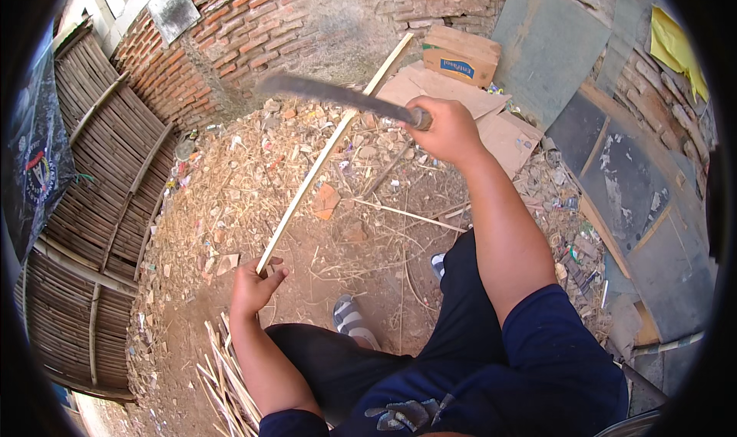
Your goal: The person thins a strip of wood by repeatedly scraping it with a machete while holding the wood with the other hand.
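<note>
Right hand [445,126] closed on the handle [420,119] of the long blade [330,94]; left hand [256,286] half-curled, pinching the pale strip [315,176], which slants far right beneath the blade; contact unclear from here; best angle the blade away from the left hand.

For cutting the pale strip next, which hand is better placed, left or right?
Probably the right hand: it grips the knife, whose blade crosses the pale strip in this view. The left hand holds the strip's near end.
</note>
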### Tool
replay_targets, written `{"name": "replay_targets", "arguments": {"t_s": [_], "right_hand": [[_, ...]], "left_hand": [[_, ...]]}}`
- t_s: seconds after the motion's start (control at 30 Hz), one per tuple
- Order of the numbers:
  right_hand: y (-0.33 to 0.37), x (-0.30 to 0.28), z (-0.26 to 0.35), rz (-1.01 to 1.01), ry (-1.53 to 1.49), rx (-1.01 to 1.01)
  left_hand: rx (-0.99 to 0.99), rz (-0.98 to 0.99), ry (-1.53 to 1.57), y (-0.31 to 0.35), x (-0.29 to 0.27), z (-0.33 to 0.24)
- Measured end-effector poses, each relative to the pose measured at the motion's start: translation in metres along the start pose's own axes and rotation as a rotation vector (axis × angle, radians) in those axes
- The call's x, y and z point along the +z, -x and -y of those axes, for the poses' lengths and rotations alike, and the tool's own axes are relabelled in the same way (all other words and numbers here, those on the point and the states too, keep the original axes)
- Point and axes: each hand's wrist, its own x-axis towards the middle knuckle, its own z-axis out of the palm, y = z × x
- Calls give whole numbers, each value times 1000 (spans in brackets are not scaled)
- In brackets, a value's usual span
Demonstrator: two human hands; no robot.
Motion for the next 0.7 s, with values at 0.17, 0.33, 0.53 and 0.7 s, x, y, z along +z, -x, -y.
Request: {"name": "replay_targets", "arguments": {"t_s": [0.17, 0.33, 0.53, 0.7], "right_hand": [[-2, -1, 2, 16, 65, 46], [-2, -5, -5, -76, -37, 177], [3, 6, 0, 139, 37, 10], [1, 6, -1, 126, 25, 74]], "left_hand": [[-36, 23, -16, 4, 0, -4], [-30, 40, -26, 0, 1, -5], [-32, 49, -23, -10, 5, 3], [-13, 28, -55, -7, 3, -4]]}}
